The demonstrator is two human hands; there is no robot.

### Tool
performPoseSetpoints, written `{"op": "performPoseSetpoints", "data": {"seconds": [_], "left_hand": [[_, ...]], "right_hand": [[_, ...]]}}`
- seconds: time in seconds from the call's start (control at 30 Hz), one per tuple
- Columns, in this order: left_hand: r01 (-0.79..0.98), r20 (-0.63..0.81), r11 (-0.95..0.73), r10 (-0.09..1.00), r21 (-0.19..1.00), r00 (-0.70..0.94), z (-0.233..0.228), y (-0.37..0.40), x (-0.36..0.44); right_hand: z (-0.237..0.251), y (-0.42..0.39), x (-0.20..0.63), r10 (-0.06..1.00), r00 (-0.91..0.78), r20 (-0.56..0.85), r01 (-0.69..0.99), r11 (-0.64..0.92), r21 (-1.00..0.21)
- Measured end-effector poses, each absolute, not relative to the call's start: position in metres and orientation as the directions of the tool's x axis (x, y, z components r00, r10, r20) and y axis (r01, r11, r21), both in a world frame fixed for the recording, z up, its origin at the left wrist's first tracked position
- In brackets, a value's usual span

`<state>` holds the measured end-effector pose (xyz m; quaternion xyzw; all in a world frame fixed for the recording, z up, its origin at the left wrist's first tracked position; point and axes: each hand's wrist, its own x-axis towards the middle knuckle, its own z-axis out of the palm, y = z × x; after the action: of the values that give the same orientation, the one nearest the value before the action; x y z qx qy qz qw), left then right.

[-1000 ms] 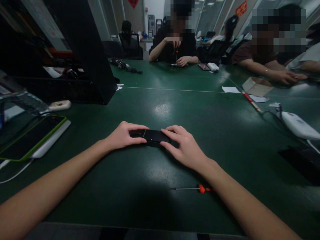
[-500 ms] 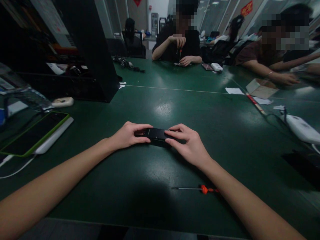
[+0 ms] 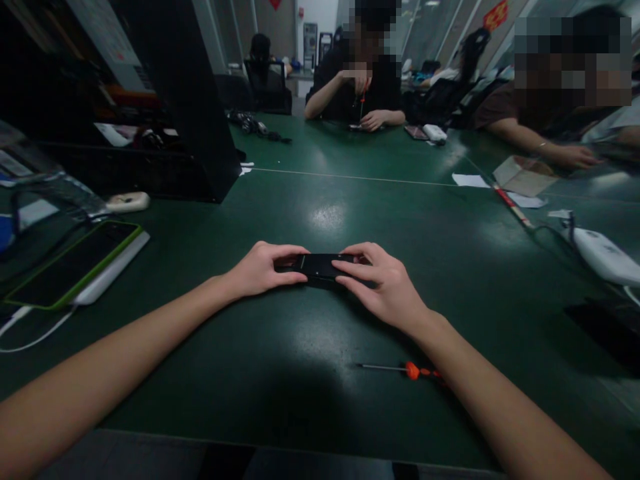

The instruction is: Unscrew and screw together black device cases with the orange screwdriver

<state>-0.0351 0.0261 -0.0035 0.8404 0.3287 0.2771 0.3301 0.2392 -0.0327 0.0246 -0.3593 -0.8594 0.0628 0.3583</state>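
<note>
Head view: flat, black, oblong device (image 3: pixel 320 265).

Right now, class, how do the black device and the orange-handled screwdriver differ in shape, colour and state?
The black device is a flat-topped block; the orange-handled screwdriver has a thin metal shaft. The black device is mostly dark, while the orange-handled screwdriver shows bright orange. The left grip and right grip hold the black device; neither holds the orange-handled screwdriver. Both are longer than wide.
</note>
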Motion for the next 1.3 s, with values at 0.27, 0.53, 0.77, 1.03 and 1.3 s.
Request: {"op": "performPoseSetpoints", "data": {"seconds": [0.27, 0.53, 0.77, 1.03, 1.3], "left_hand": [[0.342, 0.237, -0.531, 0.746, 0.775, 0.622, -0.004, 0.025, -0.033], [0.339, 0.27, -0.552, 0.746, 0.762, 0.609, 0.0, 0.022, -0.031], [0.295, 0.28, -0.548, 0.733, 0.783, 0.62, 0.001, 0.023, -0.03], [0.319, 0.291, -0.569, 0.733, 0.758, 0.615, 0.002, 0.023, -0.03], [0.317, 0.306, -0.577, 0.733, 0.753, 0.608, 0.0, 0.024, -0.03]], "right_hand": [[0.023, -0.032, 0.24, 0.739, -0.445, 0.506, 0.577, 0.669, -0.468], [0.057, -0.036, 0.25, 0.766, -0.544, 0.343, 0.706, 0.639, -0.305], [0.074, -0.103, 0.32, 0.808, -0.587, 0.049, 0.799, 0.588, -0.127], [0.048, -0.137, 0.325, 0.835, -0.545, 0.082, 0.832, 0.55, -0.071], [0.054, -0.117, 0.257, 0.777, -0.552, 0.304, 0.819, 0.573, 0.023]]}}
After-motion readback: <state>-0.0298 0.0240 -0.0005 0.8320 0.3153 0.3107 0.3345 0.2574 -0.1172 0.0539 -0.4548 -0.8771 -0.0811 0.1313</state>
